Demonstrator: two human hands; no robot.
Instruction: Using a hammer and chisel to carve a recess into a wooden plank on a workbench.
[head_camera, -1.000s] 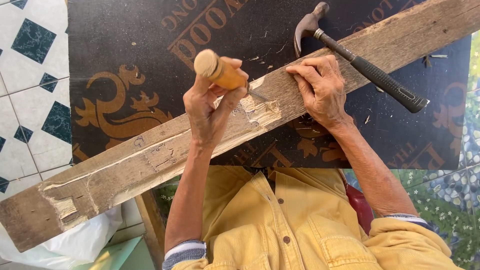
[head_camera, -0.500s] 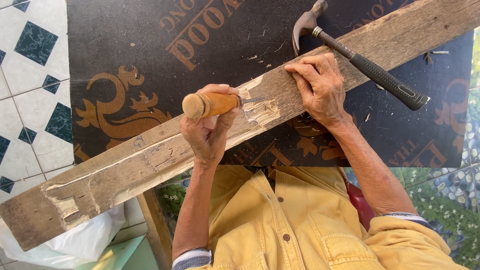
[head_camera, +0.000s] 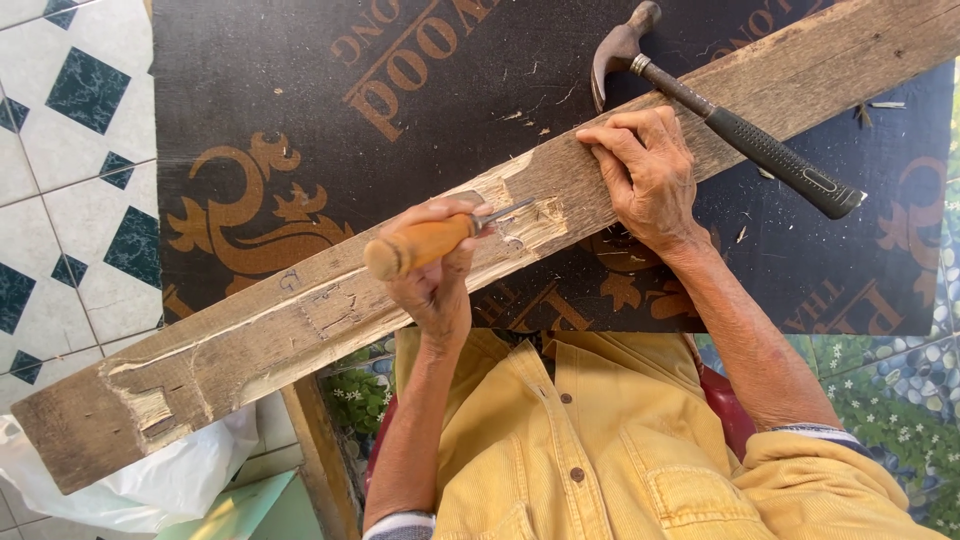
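Note:
A long weathered wooden plank (head_camera: 270, 335) lies slantwise across a black board (head_camera: 300, 110). My left hand (head_camera: 435, 275) is closed around a chisel with a wooden handle (head_camera: 415, 245). The chisel lies almost flat, and its metal blade (head_camera: 503, 213) points right into a pale chipped notch (head_camera: 535, 220) in the plank. My right hand (head_camera: 645, 170) rests flat on the plank just right of the notch, fingers spread. A claw hammer (head_camera: 720, 115) with a black grip lies on the plank beyond my right hand, untouched.
The black board with tan printing rests over a tiled floor (head_camera: 60, 150). Another cut notch (head_camera: 150, 410) shows near the plank's left end. A white plastic bag (head_camera: 140, 480) lies below that end. Wood chips are scattered on the board.
My left hand has tipped the chisel down from handle-up to nearly flat, handle now to the left and blade at the notch. My right hand and the hammer have stayed put.

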